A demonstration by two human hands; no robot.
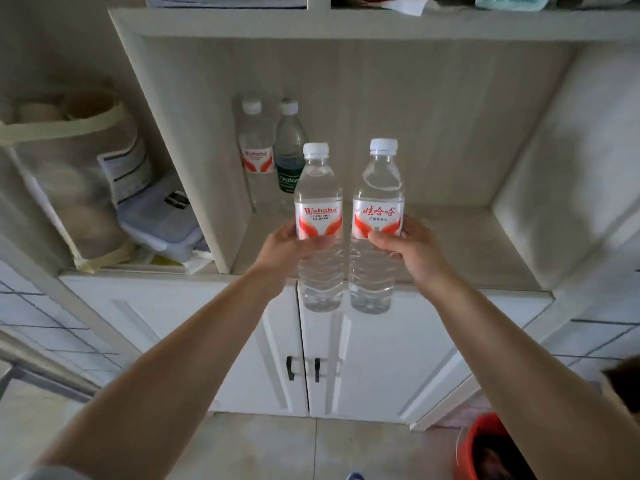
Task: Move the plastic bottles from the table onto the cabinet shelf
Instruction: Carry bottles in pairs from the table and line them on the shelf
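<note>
1. Plastic bottles are held upright in the air, one in each hand, just in front of the open cabinet shelf: the left bottle and the right bottle sit side by side, nearly touching, caps up.
2. Each bottle is gripped at the label band. The left hand is wrapped round the left bottle, the right hand round the right one; a mid-body hold is judged to keep full bottles steady and vertical for setting down.
3. Neither base is yet over the shelf board; both hang before the white lower doors, so the placing step is judged still to come.
4. Two bottles already stand at the far left of the shelf: a red-labelled bottle and a green-labelled bottle, close together. Bare board to their right is the likely spot.
5. A bag and a lidded box are stored in the left compartment; a red bucket is seen on the floor, near right.
</note>
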